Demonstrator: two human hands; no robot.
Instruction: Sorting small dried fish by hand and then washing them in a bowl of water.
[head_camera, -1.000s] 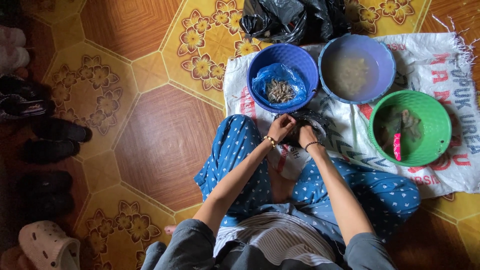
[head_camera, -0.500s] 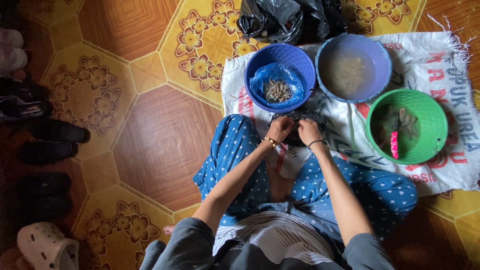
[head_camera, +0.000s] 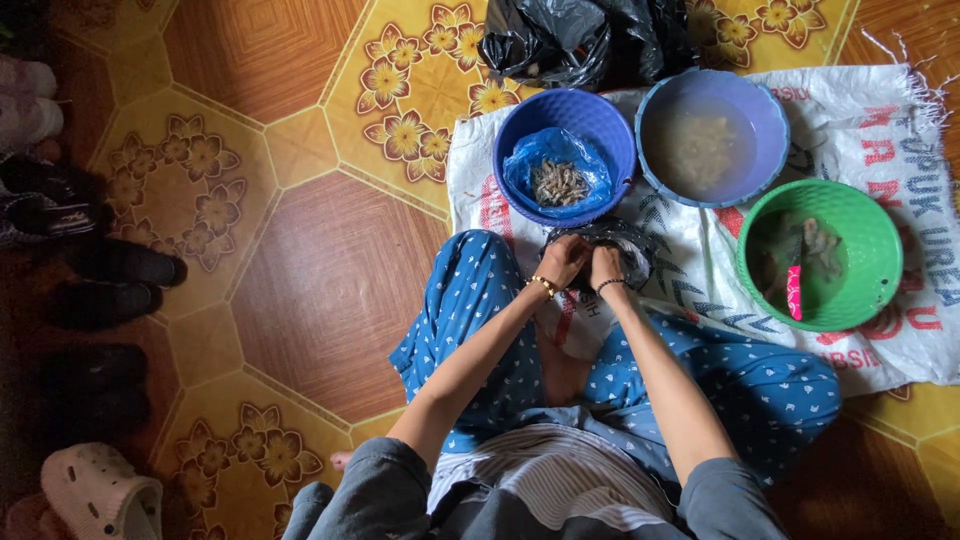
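View: I look straight down on a person sitting cross-legged on a patterned floor (head_camera: 300, 300), both arms stretched forward.
Left hand: my left hand (head_camera: 563, 262), a beaded bracelet at the wrist, is curled at the near rim of a small dark bag (head_camera: 625, 240); the fingers look closed on something tiny there, but I cannot tell what, or how firmly.
Right hand: my right hand (head_camera: 606, 268), a thin dark band at the wrist, sits just beside the left, the two touching or nearly so; its fingers bend inward over the same bag, and I cannot tell whether they pinch anything.
Dark bag: it lies open on the white sack (head_camera: 900, 340), directly ahead of the knees and just below the blue bowl.
Blue bowl: the blue bowl (head_camera: 525, 130) stands beyond the hands, lined with a blue plastic bag (head_camera: 535, 170) that holds a small heap of little dried fish (head_camera: 560, 183).
Water bowl: a second, paler bowl (head_camera: 770, 120) stands just right of the first, rims nearly touching, filled with cloudy water and pale bits I cannot make out.
Green bowl: a green bowl (head_camera: 880, 240) sits right of the hands, with dark liquid, some scraps, and a pink-handled tool (head_camera: 795, 292) leaning inside.
Black bag: a crumpled black plastic bag (head_camera: 570, 40) lies beyond the bowls.
Left edge: shoes (head_camera: 120, 265) and a pale clog (head_camera: 100, 490) line the floor, well apart from the work.
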